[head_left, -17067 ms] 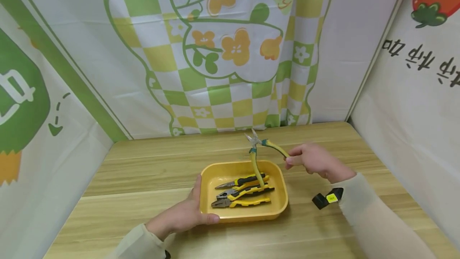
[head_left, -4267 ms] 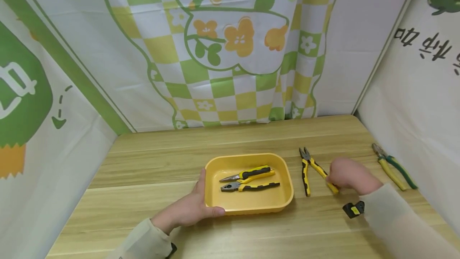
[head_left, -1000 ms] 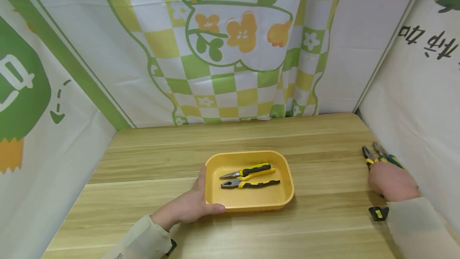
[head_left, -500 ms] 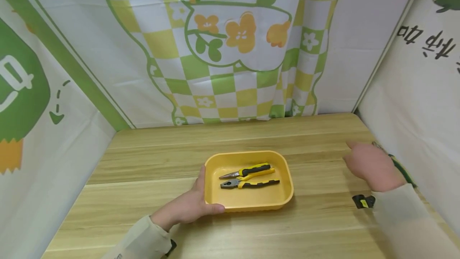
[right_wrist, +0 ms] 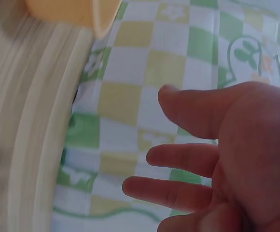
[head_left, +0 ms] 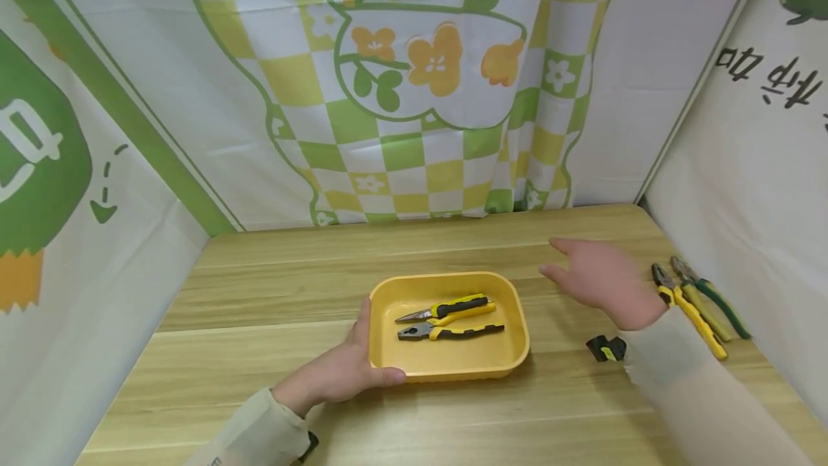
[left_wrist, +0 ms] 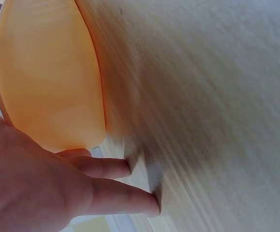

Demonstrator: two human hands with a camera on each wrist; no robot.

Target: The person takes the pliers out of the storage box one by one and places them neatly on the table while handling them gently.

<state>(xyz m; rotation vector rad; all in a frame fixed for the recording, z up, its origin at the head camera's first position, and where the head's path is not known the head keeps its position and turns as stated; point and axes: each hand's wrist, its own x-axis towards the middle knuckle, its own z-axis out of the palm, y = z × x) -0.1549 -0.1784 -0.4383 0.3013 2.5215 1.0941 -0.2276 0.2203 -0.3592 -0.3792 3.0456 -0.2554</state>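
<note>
A yellow plastic tray (head_left: 446, 369) stands mid-table with two tools lying in it: needle-nose pliers (head_left: 456, 304) at the back and combination pliers (head_left: 453, 333) in front. My left hand (head_left: 343, 372) holds the tray's left end, thumb along the near side; two of its fingers (left_wrist: 125, 195) reach down to the tabletop. Right of the tray, my right hand (head_left: 601, 279) hangs empty over the table, fingers and thumb spread. Beyond that wrist lie yellow-and-black pliers (head_left: 695, 318), partly behind the sleeve. Pliers with green and yellow handles (head_left: 708, 300) lie alongside them.
The wooden table (head_left: 259, 293) meets a printed curtain (head_left: 414, 164) at the back. White cloth walls rise close on both sides, the right one (head_left: 744, 185) near the pliers. A black strap piece (head_left: 606, 348) hangs at the right wrist.
The green-handled pliers and one yellow-and-black pair have gone from the tray to the table's right side. My right hand has let go of the latter and moved left. The left hand stays put.
</note>
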